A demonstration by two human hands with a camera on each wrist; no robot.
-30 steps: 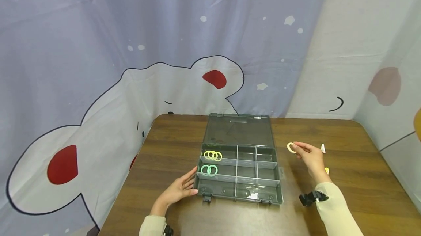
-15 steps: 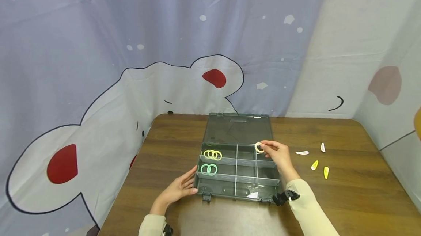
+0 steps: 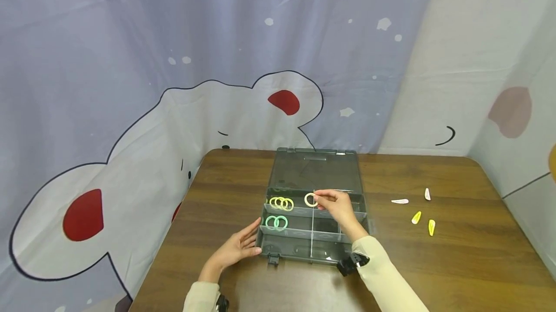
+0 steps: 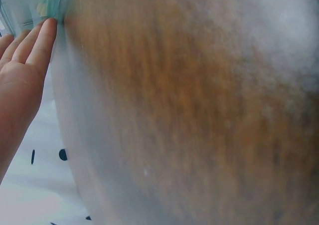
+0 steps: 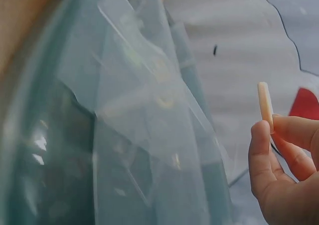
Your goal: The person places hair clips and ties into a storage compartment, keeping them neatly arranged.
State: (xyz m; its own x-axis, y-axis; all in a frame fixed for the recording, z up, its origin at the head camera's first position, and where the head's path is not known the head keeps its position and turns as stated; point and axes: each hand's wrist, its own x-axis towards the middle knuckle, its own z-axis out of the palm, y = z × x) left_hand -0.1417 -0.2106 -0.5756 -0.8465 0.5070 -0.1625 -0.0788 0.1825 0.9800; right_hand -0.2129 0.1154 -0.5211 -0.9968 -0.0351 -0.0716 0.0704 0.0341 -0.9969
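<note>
Nearest, the left hand [image 3: 236,250] lies with straight fingers [image 4: 44,35] pressed against the near-left corner of the organizer box [image 3: 299,249], a smoky translucent plastic case with an open lid and thin dividers. Over the box's far row, the right hand [image 3: 340,207] pinches a smooth cream ring [image 3: 310,200] upright between thumb and fingertips [image 5: 264,135], just right of the yellow rings [image 3: 281,204]. Green rings [image 3: 276,223] sit one compartment nearer. Right of the box, small teardrop hair clips [image 3: 416,217] lie on the wood-grain table [image 3: 456,244].
</note>
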